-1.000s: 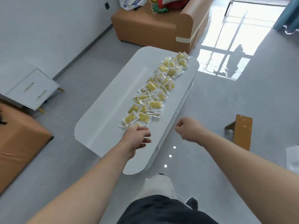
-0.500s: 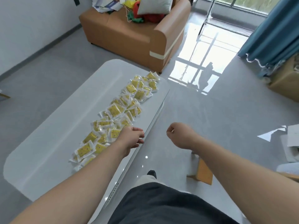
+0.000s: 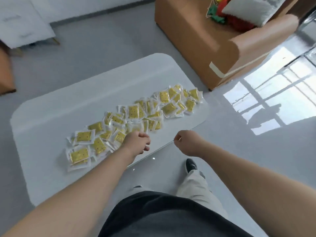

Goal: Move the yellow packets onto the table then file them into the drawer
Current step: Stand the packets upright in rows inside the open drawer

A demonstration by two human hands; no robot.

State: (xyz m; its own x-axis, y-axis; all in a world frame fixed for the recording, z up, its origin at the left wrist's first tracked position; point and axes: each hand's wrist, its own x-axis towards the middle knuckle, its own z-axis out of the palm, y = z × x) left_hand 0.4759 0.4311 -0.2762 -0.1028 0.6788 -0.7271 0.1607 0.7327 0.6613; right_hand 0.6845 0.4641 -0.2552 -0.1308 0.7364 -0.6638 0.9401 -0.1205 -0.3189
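Several yellow packets (image 3: 133,120) in clear wrappers lie in a long strip across the white table (image 3: 71,103), some overlapping. My left hand (image 3: 137,142) hovers at the near edge of the strip, fingers curled inward, and I see nothing held in it. My right hand (image 3: 187,142) is a loose fist beyond the table's near edge, over the floor, holding nothing that shows. A white cabinet with drawer fronts and handles (image 3: 22,23) stands at the far left by the wall.
An orange-brown sofa (image 3: 213,48) with a grey cushion and colourful toys stands beyond the table's right end. Another orange-brown piece (image 3: 5,72) is at the left edge. My leg and dark shoe (image 3: 190,165) are on the glossy grey floor beside the table.
The view has swung left and I have stepped along the table. Both hands keep their curled pose; the left stays at the packets' near edge. The white cabinet is back in view.
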